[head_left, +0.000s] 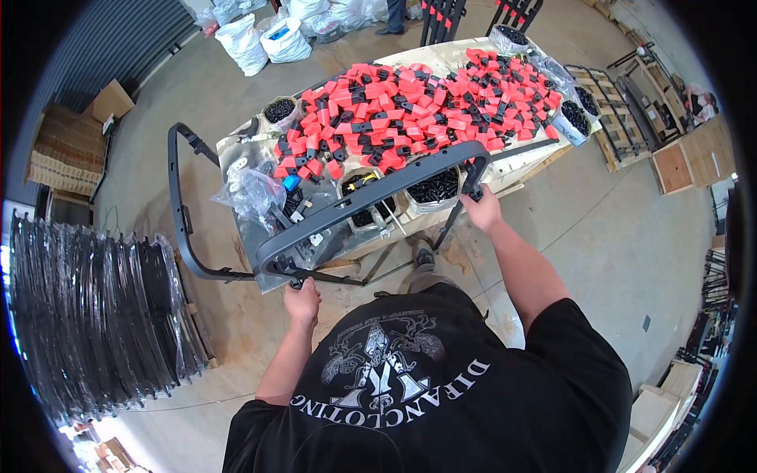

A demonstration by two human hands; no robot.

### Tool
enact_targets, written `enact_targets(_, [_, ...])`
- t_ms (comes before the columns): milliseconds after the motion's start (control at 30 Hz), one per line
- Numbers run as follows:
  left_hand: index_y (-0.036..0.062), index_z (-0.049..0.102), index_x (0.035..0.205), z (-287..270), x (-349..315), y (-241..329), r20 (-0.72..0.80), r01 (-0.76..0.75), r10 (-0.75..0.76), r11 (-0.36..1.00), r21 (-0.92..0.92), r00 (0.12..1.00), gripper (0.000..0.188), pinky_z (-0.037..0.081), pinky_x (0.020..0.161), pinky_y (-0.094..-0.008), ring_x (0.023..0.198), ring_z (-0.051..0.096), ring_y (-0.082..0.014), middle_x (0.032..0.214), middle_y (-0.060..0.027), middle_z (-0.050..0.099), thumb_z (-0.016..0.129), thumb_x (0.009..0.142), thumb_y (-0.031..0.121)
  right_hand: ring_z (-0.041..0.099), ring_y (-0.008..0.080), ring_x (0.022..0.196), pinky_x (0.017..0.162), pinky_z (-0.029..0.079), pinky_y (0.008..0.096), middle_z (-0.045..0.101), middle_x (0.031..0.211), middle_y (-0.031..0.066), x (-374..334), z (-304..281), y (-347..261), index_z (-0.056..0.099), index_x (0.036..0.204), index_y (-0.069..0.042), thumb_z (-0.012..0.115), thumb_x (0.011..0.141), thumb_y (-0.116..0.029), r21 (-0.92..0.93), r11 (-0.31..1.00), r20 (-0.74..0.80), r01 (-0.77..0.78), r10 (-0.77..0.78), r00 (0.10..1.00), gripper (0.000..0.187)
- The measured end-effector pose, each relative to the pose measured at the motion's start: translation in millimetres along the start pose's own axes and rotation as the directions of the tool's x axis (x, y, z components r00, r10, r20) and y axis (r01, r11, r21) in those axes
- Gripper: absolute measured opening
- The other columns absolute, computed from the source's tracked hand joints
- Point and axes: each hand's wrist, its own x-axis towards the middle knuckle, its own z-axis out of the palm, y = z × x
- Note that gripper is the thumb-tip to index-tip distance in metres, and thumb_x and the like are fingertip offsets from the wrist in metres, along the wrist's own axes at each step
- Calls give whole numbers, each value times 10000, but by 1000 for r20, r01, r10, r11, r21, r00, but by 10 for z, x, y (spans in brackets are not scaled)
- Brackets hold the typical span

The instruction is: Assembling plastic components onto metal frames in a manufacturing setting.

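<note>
A black U-shaped metal tube frame (371,195) hangs in front of me, its long bar slanting up to the right over the table edge. My left hand (303,303) is closed round its lower left end. My right hand (482,208) grips its other end, by a dark fitting at the right. A second black bent tube frame (180,213) stands to the left of the table. Its lower bars pass behind the held frame, and I cannot tell whether the two are joined. Beyond the held bar lies a heap of red and black plastic pieces (378,110).
The table (236,150) carries open bags of small black parts (436,188), a wrench (382,225) and clear plastic bags (251,193). Wrapped black tubes (95,315) are stacked at left, near cardboard (69,150). White sacks (240,45) lie at the back; a pallet (607,110) is at right.
</note>
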Motion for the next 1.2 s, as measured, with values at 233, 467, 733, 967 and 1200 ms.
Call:
enact_targets(233, [57,534,894,-38,98,-11,22,93,-94,994,59,995,106,419,401,-296,478,535,-132,651,-36,559,623,915,109,704,369,999,882,538,425,718,1015,256,248,-374,-169,650,1102,19,715,820,-382,-421,906,357,42,123,926,494])
enact_targets(467, [66,564,858,10,56,84,61,142,-138,987,-73,989,118,399,411,-292,494,527,-136,665,-28,551,649,897,139,696,273,929,820,546,399,710,992,204,239,-467,-103,647,1060,16,708,857,-358,-269,962,478,-41,171,862,430])
enact_targets(733, [134,553,818,-260,136,-79,415,431,-253,799,-419,874,213,366,434,-273,496,454,-124,658,14,498,706,920,241,396,82,535,479,325,245,548,795,20,-42,-359,20,547,973,-99,682,977,-309,754,231,640,-615,-49,767,250])
enact_targets(967, [134,541,844,-407,106,515,497,741,-572,619,-261,653,273,307,377,-189,493,442,-70,669,24,492,723,945,310,301,67,429,406,228,245,471,647,-16,-66,-793,-668,515,854,-114,665,986,-423,356,454,699,-817,451,555,367])
enact_targets(1200, [107,514,880,-289,34,374,292,601,-543,782,-164,787,233,267,370,-205,539,449,-75,710,5,477,695,952,234,322,87,442,418,242,270,474,648,-6,35,-885,-806,492,767,-112,738,925,-362,279,552,676,-786,468,569,384])
